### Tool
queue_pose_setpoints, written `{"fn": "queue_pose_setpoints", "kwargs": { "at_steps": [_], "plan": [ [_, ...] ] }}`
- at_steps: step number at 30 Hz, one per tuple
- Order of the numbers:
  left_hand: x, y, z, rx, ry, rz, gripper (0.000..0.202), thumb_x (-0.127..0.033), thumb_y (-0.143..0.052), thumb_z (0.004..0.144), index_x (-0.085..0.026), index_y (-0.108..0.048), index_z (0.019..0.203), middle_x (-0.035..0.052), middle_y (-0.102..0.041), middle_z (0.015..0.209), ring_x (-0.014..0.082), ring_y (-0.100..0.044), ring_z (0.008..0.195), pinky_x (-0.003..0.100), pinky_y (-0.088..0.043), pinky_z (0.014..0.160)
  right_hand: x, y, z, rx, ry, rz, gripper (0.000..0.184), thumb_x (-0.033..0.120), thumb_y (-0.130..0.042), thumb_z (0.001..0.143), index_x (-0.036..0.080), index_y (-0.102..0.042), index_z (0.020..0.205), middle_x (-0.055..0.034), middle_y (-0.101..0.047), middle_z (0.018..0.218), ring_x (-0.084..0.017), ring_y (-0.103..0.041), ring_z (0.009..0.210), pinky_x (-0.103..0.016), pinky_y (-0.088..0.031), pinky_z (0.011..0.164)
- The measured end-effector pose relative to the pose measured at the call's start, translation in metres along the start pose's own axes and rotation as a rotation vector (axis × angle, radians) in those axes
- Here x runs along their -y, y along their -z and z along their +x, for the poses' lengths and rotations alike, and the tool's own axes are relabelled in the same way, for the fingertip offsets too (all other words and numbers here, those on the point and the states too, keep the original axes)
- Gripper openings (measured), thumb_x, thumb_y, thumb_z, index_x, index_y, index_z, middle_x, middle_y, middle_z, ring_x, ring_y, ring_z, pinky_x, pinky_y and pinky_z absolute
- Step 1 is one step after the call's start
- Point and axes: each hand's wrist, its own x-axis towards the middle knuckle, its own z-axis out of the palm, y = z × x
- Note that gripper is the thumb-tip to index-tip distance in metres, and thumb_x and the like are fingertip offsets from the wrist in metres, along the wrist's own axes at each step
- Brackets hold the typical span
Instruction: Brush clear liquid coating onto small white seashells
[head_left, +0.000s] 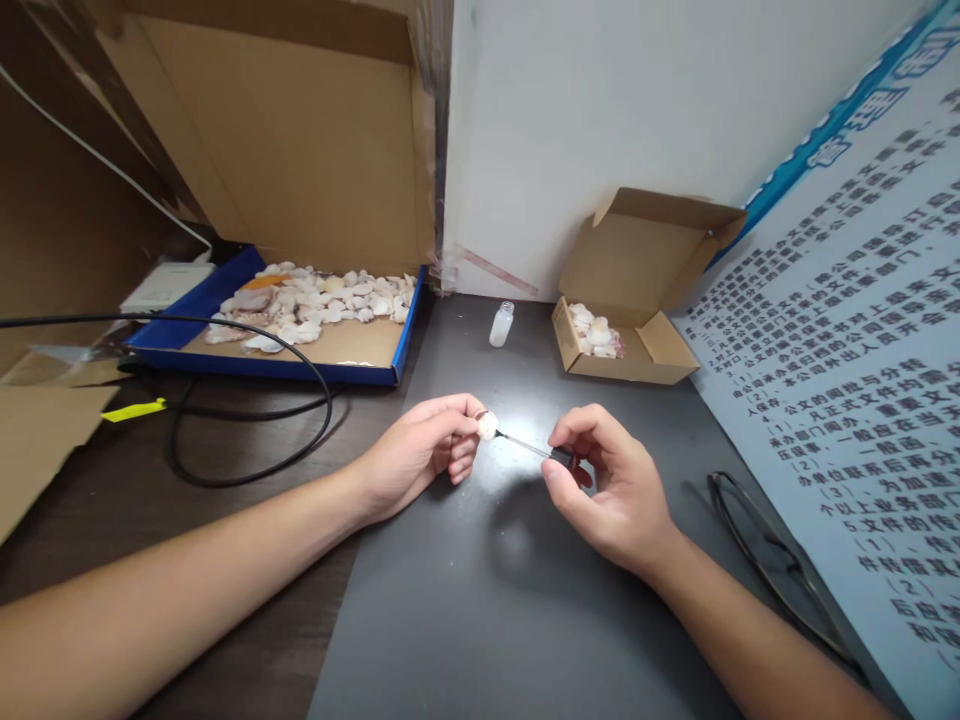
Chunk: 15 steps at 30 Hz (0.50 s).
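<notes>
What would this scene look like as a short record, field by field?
Left hand: pinches a small pale piece, perhaps a shell
Right hand: holds a thin applicator by its black end, tip at the piece
Bottle: uncapped, whitish, beyond the hands
Left box: blue-walled, lid raised, many shells
Right box: smaller, brown, lid raised, fewer shells

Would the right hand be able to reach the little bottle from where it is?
Probably: nothing visible stands between the right hand and the little bottle, though that hand holds a black-capped applicator.

The poster (847,300) of company document rules suggests an office desk (277,660).
</notes>
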Motion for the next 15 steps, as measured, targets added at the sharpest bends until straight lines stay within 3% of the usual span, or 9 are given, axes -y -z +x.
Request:
{"fn": "queue_pose_setpoints", "kwargs": {
  "at_steps": [15],
  "plan": [
    [-0.0015, 0.0, -0.0002, -0.004, 0.008, -0.009, 0.014, -0.024, -0.06, 0.081, -0.015, -0.05, 0.079, -0.007, -0.036, 0.054, 0.0042, -0.037, 0.048, 0.018, -0.034, 0.05, 0.0028, -0.0006, 0.0023, 0.007, 0.011, -0.034, 0.016, 0.013, -0.06, 0.078, 0.022, -0.049, 0.085, 0.0072, -0.047, 0.063, -0.006, -0.046, 0.047, -0.015, -0.04, 0.043]
  ]
}}
